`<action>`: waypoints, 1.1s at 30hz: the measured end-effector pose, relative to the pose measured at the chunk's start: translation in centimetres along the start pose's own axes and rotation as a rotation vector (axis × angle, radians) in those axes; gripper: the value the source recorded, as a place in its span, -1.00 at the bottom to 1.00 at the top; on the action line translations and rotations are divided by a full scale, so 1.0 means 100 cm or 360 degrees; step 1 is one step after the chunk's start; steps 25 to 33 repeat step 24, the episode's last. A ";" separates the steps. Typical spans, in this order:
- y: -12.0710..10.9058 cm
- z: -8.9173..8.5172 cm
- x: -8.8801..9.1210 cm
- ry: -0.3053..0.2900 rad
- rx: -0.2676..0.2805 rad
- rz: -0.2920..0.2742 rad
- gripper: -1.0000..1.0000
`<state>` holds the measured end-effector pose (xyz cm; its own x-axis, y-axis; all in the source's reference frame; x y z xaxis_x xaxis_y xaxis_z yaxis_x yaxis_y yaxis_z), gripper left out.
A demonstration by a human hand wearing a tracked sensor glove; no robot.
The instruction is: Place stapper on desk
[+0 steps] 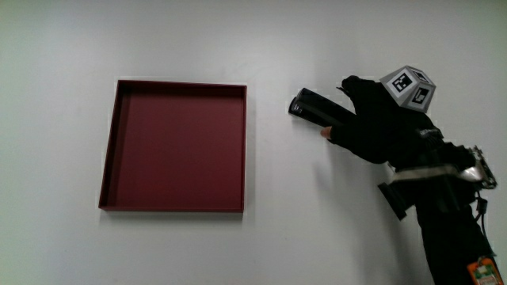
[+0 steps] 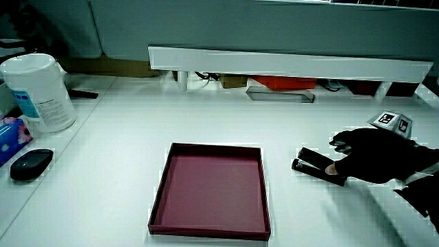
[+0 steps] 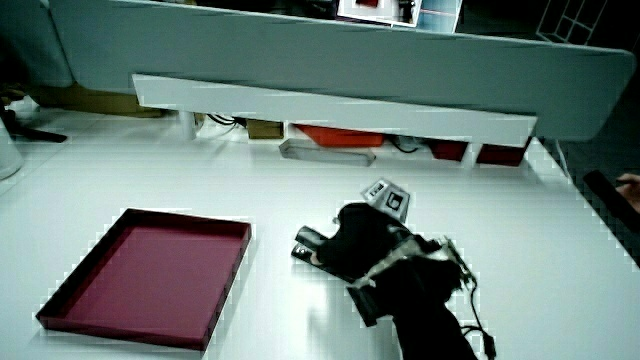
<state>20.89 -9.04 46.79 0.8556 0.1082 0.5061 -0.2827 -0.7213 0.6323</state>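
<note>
A black stapler (image 1: 311, 106) lies on the white desk beside the empty dark red tray (image 1: 245, 150). The gloved hand (image 1: 371, 127) covers the stapler's end that points away from the tray, with its fingers curled around it and a fingertip showing under the body. In both side views the stapler (image 2: 310, 160) (image 3: 307, 243) rests flat on the desk with the hand (image 2: 374, 161) (image 3: 358, 240) closed over it. The tray (image 2: 265, 195) (image 3: 236, 265) stands a short gap away from it. The patterned cube (image 1: 409, 85) sits on the back of the hand.
A white wipes canister (image 2: 40, 92), a black mouse (image 2: 30, 164) and a tissue pack (image 2: 8, 139) stand at the table's edge, past the tray from the hand. A low white partition (image 2: 288, 65) (image 3: 330, 110) runs along the table, with small items under it.
</note>
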 end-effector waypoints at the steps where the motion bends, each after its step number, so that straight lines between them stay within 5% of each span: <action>1: -0.008 0.003 -0.008 -0.0018 -0.0018 0.0017 -1.00; 8: -0.055 0.017 -0.049 -0.0175 -0.0038 0.0077 -1.00; 10: -0.068 0.017 -0.054 -0.0225 -0.0010 0.0118 -1.00; 11: -0.080 0.021 -0.067 -0.0222 -0.0028 0.0210 -1.00; 13: -0.089 0.019 -0.065 -0.0298 0.0012 0.0149 -1.00; 14: -0.105 0.025 -0.084 -0.0262 -0.0025 0.0111 -1.00; 19: -0.133 0.027 -0.094 -0.0318 0.0001 0.0139 -1.00; 20: -0.131 0.023 -0.085 -0.0393 0.0103 0.0253 -1.00; 21: -0.134 0.023 -0.087 -0.0407 0.0137 0.0236 -1.00; 33: -0.138 0.022 -0.093 -0.0427 0.0126 0.0247 -1.00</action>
